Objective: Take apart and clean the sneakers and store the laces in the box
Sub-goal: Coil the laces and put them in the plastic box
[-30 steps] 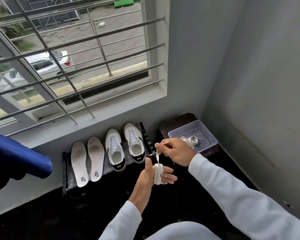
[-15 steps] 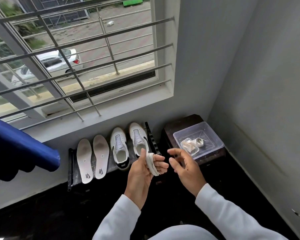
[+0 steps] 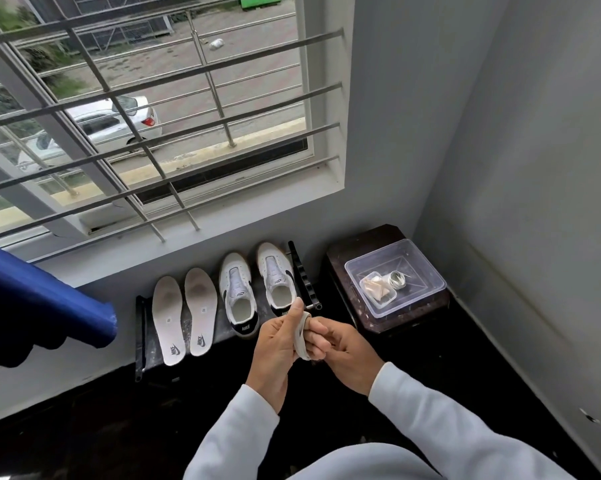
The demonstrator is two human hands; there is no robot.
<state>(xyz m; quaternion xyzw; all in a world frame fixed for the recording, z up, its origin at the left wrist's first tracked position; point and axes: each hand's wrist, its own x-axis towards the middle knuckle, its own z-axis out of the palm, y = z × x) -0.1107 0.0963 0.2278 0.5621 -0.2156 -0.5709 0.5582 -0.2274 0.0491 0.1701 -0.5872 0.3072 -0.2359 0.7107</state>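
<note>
A white lace (image 3: 303,341) is wound in a coil around the fingers of my left hand (image 3: 278,341). My right hand (image 3: 344,351) grips the coil and those fingers from the right. Two white sneakers (image 3: 238,292) (image 3: 277,277) without laces stand on a low dark rack (image 3: 141,337) under the window. Two white insoles (image 3: 169,320) (image 3: 200,310) lie to their left. A clear plastic box (image 3: 427,271) sits on a dark stool at the right. It holds another coiled lace (image 3: 397,279) and a small tub (image 3: 377,289).
A barred window (image 3: 153,116) fills the wall above the rack. A blue roll (image 3: 42,299) juts in from the left. Grey walls meet in a corner behind the stool (image 3: 361,247). The floor (image 3: 465,348) is black.
My right hand let go of the lace end, swung away, then came back and closed over the coil on my left fingers. The camera view shifted slightly.
</note>
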